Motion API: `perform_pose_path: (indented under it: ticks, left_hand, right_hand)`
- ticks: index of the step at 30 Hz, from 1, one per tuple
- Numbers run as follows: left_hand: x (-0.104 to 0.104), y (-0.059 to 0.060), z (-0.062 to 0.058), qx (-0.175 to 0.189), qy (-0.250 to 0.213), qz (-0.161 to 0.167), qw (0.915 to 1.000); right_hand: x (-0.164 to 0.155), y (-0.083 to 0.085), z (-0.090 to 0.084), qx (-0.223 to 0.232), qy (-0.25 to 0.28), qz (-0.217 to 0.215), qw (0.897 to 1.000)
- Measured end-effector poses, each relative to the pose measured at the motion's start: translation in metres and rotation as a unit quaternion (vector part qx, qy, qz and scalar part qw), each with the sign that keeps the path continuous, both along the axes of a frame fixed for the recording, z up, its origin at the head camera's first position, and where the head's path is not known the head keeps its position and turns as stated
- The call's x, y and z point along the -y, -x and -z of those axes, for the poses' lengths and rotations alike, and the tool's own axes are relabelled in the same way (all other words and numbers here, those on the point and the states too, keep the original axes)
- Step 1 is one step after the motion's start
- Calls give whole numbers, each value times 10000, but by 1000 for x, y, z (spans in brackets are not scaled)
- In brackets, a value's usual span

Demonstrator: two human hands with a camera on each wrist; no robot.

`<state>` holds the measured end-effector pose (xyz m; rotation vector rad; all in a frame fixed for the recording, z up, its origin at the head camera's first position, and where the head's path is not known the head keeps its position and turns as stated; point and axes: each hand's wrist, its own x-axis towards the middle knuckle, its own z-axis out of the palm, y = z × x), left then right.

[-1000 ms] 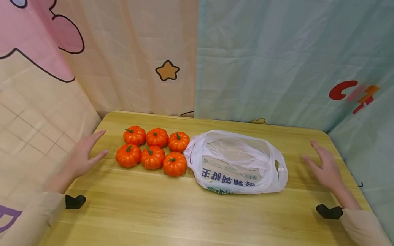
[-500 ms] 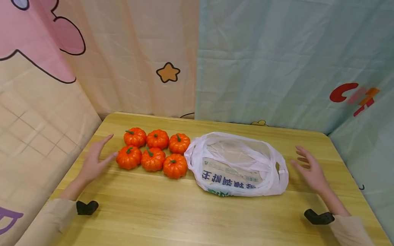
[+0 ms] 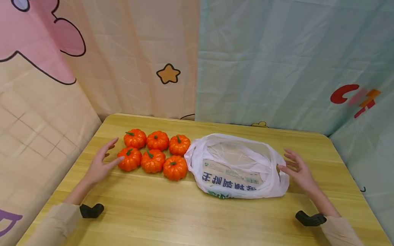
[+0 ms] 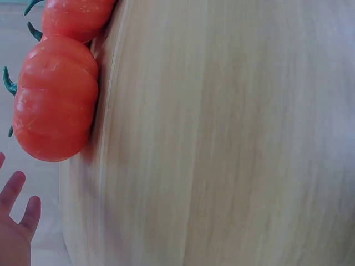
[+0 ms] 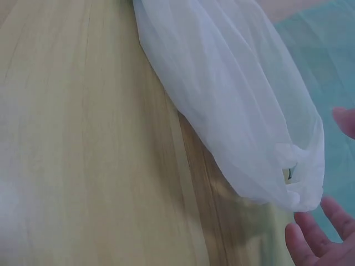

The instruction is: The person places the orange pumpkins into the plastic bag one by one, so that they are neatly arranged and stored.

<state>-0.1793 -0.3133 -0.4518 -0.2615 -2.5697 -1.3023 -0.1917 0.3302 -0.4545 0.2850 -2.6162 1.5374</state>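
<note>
1. Head view: pumpkins (image 3: pixel 155 155), 6 of them, orange with green stems, sit in 2 rows of 3 on the wooden bench (image 3: pixel 190 221), toward 10 o'clock from its middle. The left hand (image 3: pixel 102 164) lies at 9 o'clock of the group, fingers straight and spread, thumb tip just beside or touching the near-left pumpkin (image 3: pixel 131 158); it holds nothing. A white plastic bag (image 3: pixel 236 165) with blue print lies at 3 o'clock of the pumpkins, touching the nearest ones. The right hand (image 3: pixel 298 171) is at 3 o'clock of the bag, fingers spread and relaxed, its fingertips at the bag's handle end; whether they touch it cannot be told. Cartoon-printed curtains (image 3: pixel 263 55) hang behind the bench.

2. Left wrist view: 2 pumpkins show at 10 o'clock, the larger one (image 4: pixel 54 100) resting on the bench (image 4: pixel 233 138). Straight fingertips (image 4: pixel 22 208) of the left hand show at 8 o'clock, clear of it.

3. Right wrist view: the bag (image 5: pixel 233 105) stretches from 12 to 4 o'clock across the bench (image 5: pixel 83 144). Open fingertips (image 5: pixel 310 238) of the right hand sit at 5 o'clock, just beside the bag's end.
</note>
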Motion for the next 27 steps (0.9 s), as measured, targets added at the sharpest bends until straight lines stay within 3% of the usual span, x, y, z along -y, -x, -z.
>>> perform_pose_path:
  ticks: [12, 22, 27]
  left_hand:
    - [-4, 4, 12, 381, -269, -17, 9989]
    - [-5, 7, 21, 453, -332, 66, 9984]
    - [-7, 7, 23, 503, -347, 109, 9981]
  right_hand:
    - [8, 7, 9, 156, -61, 42, 9998]
    - [14, 10, 15, 4, -52, -109, 9999]
    - [16, 11, 16, 162, -302, -39, 9994]
